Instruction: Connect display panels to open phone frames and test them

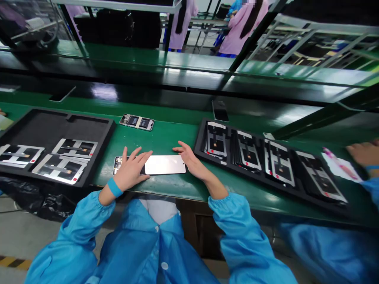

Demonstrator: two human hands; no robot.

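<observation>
A smartphone (117, 162) lies lengthwise on the green workbench in front of me, its inner parts showing at the left end. A pale, shiny panel (165, 165) covers its right part. My left hand (129, 170) rests over the phone's left half with fingers spread, thumb at the near edge and index finger by the far edge; it hides the middle of the phone. At the right end of the panel is my right hand (193, 161), fingers stretched out and seemingly touching the corner. Beyond them sits another opened phone (136, 122) with its battery exposed.
On the left, a black foam tray (100, 148) holds several phone screen assemblies. Another black tray (199, 138) on the right carries stacks of them. A dark phone (220, 111) lies behind it. A co-worker's hand (365, 153) is at far right near white paper (340, 167).
</observation>
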